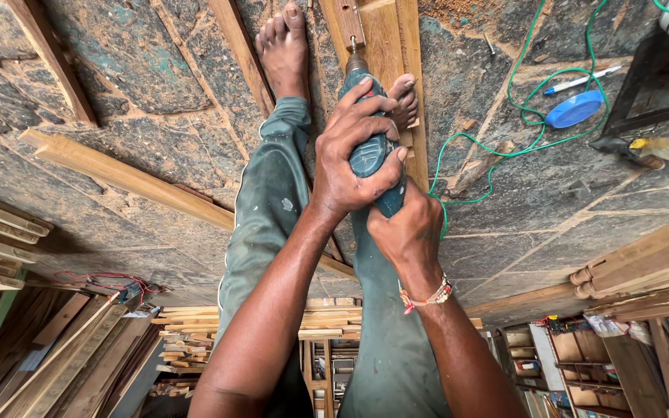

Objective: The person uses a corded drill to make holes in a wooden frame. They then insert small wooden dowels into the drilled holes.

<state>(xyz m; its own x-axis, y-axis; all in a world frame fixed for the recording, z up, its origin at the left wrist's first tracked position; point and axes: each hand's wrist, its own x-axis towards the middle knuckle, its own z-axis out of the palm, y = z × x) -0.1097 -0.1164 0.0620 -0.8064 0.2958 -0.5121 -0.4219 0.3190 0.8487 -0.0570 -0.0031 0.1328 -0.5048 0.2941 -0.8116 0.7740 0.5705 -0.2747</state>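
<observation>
- Gripping the teal power drill (372, 151) with both hands, we hold it pointing down at a wooden plank (387, 46) that lies on the stone floor (156, 85)
- Our left hand (354, 151) is wrapped tight round the upper body of the drill, fingers curled over the top and thumb along the side
- Our right hand (408, 232) is closed round the rear end of the drill, just behind the left hand and touching it; a beaded bracelet (426, 296) sits on that wrist
- The bit end (354, 48) meets a small wooden block (348, 22) on the plank; we cannot tell how deep it sits
- Our right foot (404, 99) rests on the plank beside the drill, and our left foot (284, 46) stands on the floor next to it
- We judge the drill rigid and fairly heavy, with a smooth plastic shell that could twist in the palm, so the two-handed hold round the body suits it
- The plank looks stiff, light and dry, and the foot on it seems to pin it down
- A green cord (520, 108) loops over the floor to the right, near a blue lid (574, 108) and a pen (582, 80)
</observation>
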